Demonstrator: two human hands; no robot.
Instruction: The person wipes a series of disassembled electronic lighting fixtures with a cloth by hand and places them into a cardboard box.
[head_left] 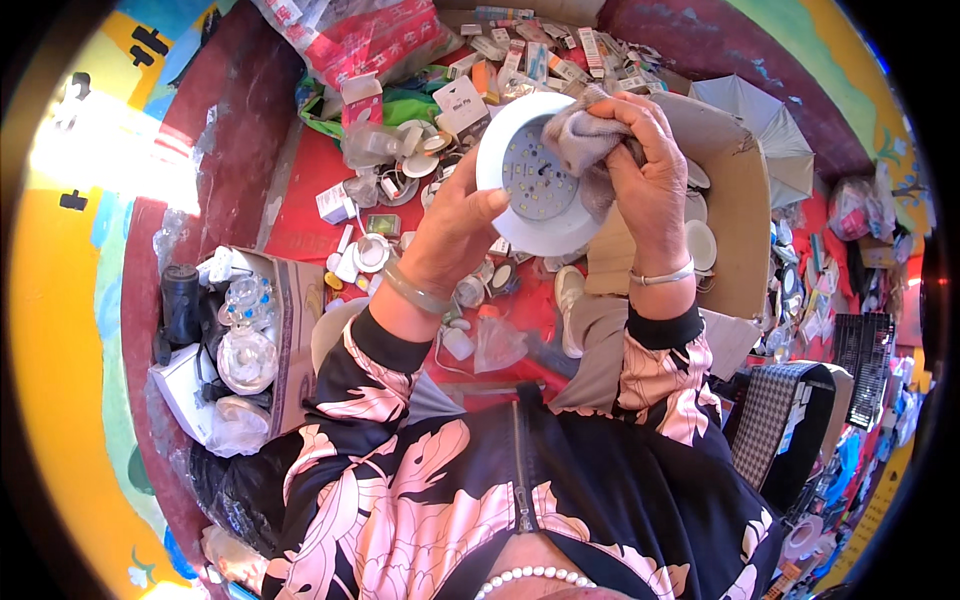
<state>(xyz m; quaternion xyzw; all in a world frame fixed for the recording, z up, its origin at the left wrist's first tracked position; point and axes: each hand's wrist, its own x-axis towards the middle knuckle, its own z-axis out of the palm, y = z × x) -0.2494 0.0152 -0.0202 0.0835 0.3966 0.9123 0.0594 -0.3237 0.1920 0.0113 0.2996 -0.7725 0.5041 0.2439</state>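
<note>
A round white LED downlight [495, 165] is held up in front of me, its inner face with small yellow LED chips turned my way. My left hand [458, 208] grips its left rim, thumb on the front and the other fingers hidden behind. In my right hand [650, 165] is a bunched greyish-brown cloth [585, 140], pressed against the right side of the lamp's rim and inner face. The cloth covers part of the LED board.
Below the right hand stands an open cardboard box [735, 190] with white round lamps inside. Small boxes [530, 60] and loose lamp parts [410, 165] cover the red surface ahead. Another carton [290, 320] with bulbs and packages sits at left. A silver umbrella-like item [765, 130] stands behind the box.
</note>
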